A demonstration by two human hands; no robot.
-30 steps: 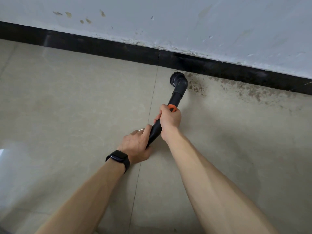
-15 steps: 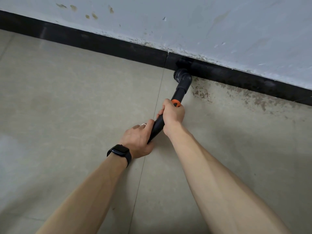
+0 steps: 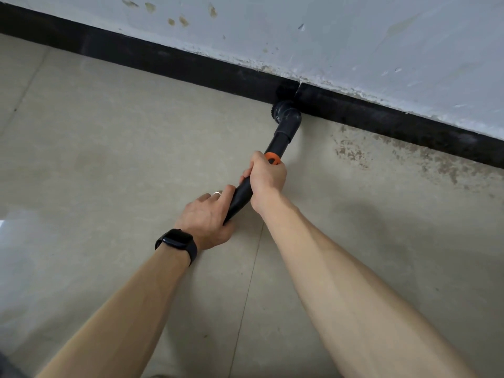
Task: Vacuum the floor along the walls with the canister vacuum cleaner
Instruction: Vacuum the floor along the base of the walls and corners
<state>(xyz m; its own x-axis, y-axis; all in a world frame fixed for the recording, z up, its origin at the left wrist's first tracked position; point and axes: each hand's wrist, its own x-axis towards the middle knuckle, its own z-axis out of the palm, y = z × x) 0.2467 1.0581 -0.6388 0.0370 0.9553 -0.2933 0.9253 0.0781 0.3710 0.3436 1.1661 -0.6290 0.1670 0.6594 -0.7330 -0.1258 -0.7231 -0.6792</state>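
A second ago the brush nozzle (image 3: 285, 115) stood on the floor short of the skirting board (image 3: 163, 60). Now it is pushed up against the board, right at the seam where two lengths meet, and both arms reach further forward.

The right hand (image 3: 267, 178) is wrapped tight around the black vacuum wand (image 3: 242, 193), its thumb side against the orange collar (image 3: 272, 158). The left hand (image 3: 207, 216) grips the wand just below it, fingers curled over the tube. It wears a thin ring (image 3: 216, 193), with a dark smartwatch (image 3: 177, 242) on the wrist.

The wand is a smooth, rigid plastic tube that bends into a round elbow at the nozzle. The floor tiles (image 3: 109, 132) are glossy beige with a thin grout line. Brownish speckled stains (image 3: 349, 152) lie along the board to the right of the nozzle. The wall (image 3: 354, 36) is white, chipped and blotched.
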